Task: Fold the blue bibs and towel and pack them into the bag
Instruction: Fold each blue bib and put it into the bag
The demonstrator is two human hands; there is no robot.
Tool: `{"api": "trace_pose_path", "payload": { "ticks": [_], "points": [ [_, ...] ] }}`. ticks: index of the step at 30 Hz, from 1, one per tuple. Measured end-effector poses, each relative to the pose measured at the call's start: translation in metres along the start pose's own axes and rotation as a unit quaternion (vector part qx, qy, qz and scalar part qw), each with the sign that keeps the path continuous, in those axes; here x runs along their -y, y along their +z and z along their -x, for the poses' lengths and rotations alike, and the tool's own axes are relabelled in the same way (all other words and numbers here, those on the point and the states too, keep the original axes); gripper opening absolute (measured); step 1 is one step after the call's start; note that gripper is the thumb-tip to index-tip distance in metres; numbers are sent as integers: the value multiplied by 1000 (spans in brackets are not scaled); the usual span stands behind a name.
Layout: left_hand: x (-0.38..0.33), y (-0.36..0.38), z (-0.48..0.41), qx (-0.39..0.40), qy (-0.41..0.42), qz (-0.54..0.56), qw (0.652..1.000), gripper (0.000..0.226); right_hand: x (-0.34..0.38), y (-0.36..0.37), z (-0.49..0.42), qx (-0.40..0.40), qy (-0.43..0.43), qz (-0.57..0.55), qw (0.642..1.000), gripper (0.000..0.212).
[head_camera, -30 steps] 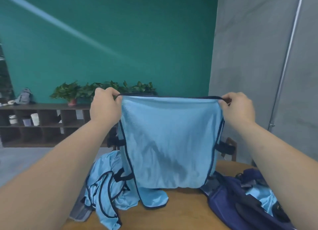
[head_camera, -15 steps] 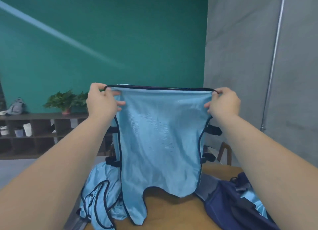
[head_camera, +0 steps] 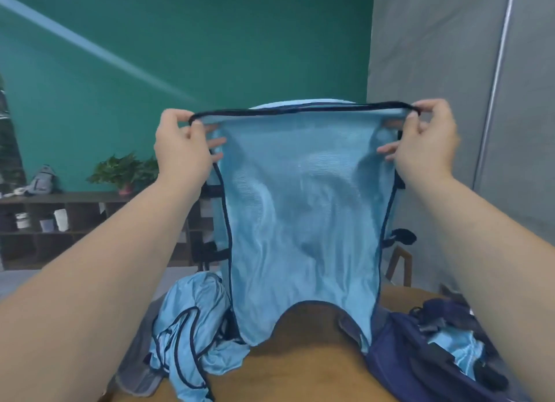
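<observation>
Nearest us, the desk (head_camera: 300, 377) carries crumpled bibs (head_camera: 192, 320) and the part-packed bag (head_camera: 399, 356). Beyond, the held bib (head_camera: 300, 221), which trailed on the desk a second ago, now hangs raised above it; we judge it ready to fold. Left grip (head_camera: 180, 152) and right grip (head_camera: 426, 143) pinch its top corners.

My left hand (head_camera: 180, 149) and right hand (head_camera: 426, 143) each pinch one end of the dark-trimmed top edge of a light blue mesh bib (head_camera: 303, 215). The bib hangs spread flat between them, raised above the wooden table (head_camera: 300, 371); its notched lower edge hangs low, near the tabletop. To the lower left, a crumpled blue bib (head_camera: 192, 326) lies on the table, partly over a grey cloth (head_camera: 135, 377). To the lower right, the navy bag (head_camera: 399, 350) lies open with light blue fabric (head_camera: 462, 347) visible inside. A dark shelf unit (head_camera: 75, 221) and potted plant (head_camera: 123, 170) stand against the green wall.
</observation>
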State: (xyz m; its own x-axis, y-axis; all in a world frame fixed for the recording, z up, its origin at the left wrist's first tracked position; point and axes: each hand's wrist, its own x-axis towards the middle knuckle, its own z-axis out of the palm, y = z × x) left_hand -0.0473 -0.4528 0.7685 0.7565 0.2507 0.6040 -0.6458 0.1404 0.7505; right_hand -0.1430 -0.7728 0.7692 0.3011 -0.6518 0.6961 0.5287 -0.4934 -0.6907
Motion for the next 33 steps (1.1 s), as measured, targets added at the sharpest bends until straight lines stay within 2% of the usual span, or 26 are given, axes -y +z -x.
{"api": "trace_pose_path", "payload": {
  "ticks": [3, 10, 15, 18, 22, 25, 27, 28, 30, 31, 32, 33],
  "points": [
    [4, -5, 0, 10, 6, -34, 999, 7, -2, -6, -3, 12, 27, -3, 1000, 9],
    [19, -6, 8, 22, -31, -39, 999, 5, -11, -1, 6, 47, 86, -1, 995, 11],
    [27, -8, 10, 37, -35, -39, 998, 5, -15, 0, 11, 37, 80, -32, 996, 11],
    [21, -9, 17, -11, 7, 26, 1000, 2, -5, 0, 21, -17, 32, -82, 996, 13],
    [17, -4, 26, -83, 94, 10, 992, 12, 10, 6, 38, -88, -45, -135, 986, 12],
    [26, 1, 20, -89, 94, -4, 992, 13, 4, 13, 37, -106, -73, -122, 984, 14],
    [45, 3, 9, -54, 28, -35, 998, 11, -23, 18, 29, -77, -37, -84, 993, 18],
    [55, 3, 4, -20, -43, -60, 997, 13, -42, 20, 23, -48, 4, -47, 998, 19],
    [77, 2, 5, 69, -241, -106, 962, 28, -81, 23, 15, 32, 142, 3, 989, 18],
    [85, 1, 10, 113, -311, -108, 937, 32, -102, 23, 11, 74, 224, -4, 972, 20],
    [93, -1, 14, 136, -336, -104, 926, 32, -119, 22, 10, 103, 284, -12, 953, 23],
    [101, -1, 15, 137, -325, -97, 931, 28, -130, 20, 10, 114, 300, 2, 947, 22]
  ]
}}
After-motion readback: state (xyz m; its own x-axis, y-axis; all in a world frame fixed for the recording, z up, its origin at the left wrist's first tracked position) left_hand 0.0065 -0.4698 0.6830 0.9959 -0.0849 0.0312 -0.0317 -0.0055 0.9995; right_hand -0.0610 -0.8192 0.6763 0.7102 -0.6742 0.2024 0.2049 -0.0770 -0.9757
